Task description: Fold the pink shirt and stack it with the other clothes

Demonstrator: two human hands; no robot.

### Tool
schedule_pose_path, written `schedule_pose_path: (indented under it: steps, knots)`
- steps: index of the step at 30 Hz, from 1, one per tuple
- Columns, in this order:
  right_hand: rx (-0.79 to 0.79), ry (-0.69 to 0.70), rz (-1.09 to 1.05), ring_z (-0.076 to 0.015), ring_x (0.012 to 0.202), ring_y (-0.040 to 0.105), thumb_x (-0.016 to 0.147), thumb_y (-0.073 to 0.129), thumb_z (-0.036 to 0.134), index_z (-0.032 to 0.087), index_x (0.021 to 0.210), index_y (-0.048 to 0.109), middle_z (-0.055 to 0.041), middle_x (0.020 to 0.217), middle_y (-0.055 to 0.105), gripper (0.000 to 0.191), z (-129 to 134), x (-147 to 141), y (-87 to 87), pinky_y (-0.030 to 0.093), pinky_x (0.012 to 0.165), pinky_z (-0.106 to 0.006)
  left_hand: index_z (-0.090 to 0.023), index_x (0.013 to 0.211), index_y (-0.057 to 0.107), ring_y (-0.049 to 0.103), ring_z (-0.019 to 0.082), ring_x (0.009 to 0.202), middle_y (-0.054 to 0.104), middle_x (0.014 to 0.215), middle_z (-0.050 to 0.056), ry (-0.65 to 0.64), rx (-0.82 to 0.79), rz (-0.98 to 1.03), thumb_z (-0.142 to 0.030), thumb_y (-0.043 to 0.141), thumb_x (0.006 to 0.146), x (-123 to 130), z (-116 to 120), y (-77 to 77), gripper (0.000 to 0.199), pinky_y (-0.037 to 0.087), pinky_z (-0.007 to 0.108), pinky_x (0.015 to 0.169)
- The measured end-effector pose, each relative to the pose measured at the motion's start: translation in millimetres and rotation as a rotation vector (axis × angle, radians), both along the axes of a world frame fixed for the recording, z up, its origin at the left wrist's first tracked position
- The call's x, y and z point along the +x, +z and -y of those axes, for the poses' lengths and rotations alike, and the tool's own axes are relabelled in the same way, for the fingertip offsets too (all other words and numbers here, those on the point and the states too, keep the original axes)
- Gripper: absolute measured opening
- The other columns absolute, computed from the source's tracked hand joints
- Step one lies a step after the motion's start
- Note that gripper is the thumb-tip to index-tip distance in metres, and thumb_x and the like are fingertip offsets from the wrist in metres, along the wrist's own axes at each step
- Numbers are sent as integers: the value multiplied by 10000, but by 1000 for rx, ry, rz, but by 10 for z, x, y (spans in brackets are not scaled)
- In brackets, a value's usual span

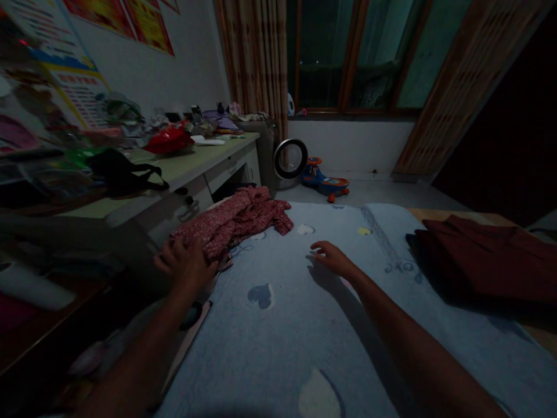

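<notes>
A crumpled red patterned garment [243, 217] lies at the far left edge of a light blue bed cover [278, 337] with heart shapes. My left hand [186, 261] is at the garment's near left end, fingers spread; whether it touches the cloth is hard to tell. Over the middle of the cover hovers my right hand [331, 257], empty, its fingers apart and slightly curled, casting a shadow below. Folded dark red clothing [500, 255] is stacked on dark cloth at the right.
Along the left runs a cluttered desk [209, 157] with a red bag [169, 139] and a black strapped item [124, 171]. Beyond the bed are a front-loading washer with its round door [290, 159] open and a blue and orange ride-on toy [324, 179].
</notes>
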State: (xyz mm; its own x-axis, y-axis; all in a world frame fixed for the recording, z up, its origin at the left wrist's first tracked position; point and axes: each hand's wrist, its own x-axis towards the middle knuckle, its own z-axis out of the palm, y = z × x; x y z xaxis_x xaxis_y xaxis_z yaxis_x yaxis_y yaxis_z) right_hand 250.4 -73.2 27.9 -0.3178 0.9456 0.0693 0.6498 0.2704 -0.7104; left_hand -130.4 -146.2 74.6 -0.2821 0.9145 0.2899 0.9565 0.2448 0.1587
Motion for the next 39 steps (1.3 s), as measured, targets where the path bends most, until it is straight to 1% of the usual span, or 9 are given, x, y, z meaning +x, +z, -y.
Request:
schedule_pose_path:
  steps: [6,11,16,21,25,29,35,37,39]
  knots:
    - [417,-399,419,-287,1182,510,853,496,222,170,1152,602,-154,1217,585,322,569,1290,342,401,1006,-453,-199,1379,456,102,440,1438,241,1544,192,-253,115,-116,-338,611,800,637,66,87,615,73,674,1108]
    - [360,-917,827,-435,1171,460,836,556,481,97,1244,557,-249,1295,506,560,951,2137,721,409,906,-554,-226,1292,540,231,347,1428,412,1458,128,-588,237,-33,-272,538,857,1360,206,-13,438,125,585,1160]
    - [163,-933,923,-391,1036,557,872,497,399,89,1065,664,-255,1118,599,401,1057,2466,735,458,788,-478,-202,1215,576,440,278,1300,590,1277,110,-861,270,108,-194,494,883,1944,350,-187,342,223,538,1154]
    - [202,-960,654,-293,909,606,862,444,266,99,977,684,-202,1011,655,315,990,2601,842,448,796,-394,-191,1130,605,580,227,1117,668,1128,83,-989,300,292,-143,500,868,2334,470,-398,286,356,499,1085]
    - [553,-982,339,-259,911,574,838,455,281,143,923,659,-133,969,644,260,1042,2465,1126,437,849,-379,-208,1056,646,617,222,1021,695,1044,68,-1080,228,458,-161,523,855,2573,565,-435,240,401,482,1042]
    - [773,-763,49,-216,901,556,859,497,284,206,856,614,-61,916,603,141,1231,1726,1280,436,860,-350,-222,1025,677,595,246,1089,676,1107,84,-1017,63,869,-346,568,879,2811,576,-298,221,449,443,993]
    - [460,-23,-113,-160,962,568,957,444,227,215,933,628,-57,1039,600,186,1547,499,899,448,868,-282,-188,1233,570,618,266,1107,625,1245,131,-595,-144,1896,-662,434,869,2887,313,-210,613,502,430,930]
    - [357,25,-99,-157,1022,565,963,445,225,204,956,635,-64,1094,604,191,1546,477,713,433,920,-287,-156,1286,508,622,282,1098,607,1255,158,-532,-172,1877,-607,541,825,2752,220,-289,646,501,451,937]
    - [310,-155,-9,-179,1068,553,951,454,219,188,983,636,-83,1126,606,188,1464,641,531,407,967,-322,-164,1351,426,584,293,1160,539,1330,168,-440,-107,1619,-453,683,748,2581,165,-377,717,472,474,985]
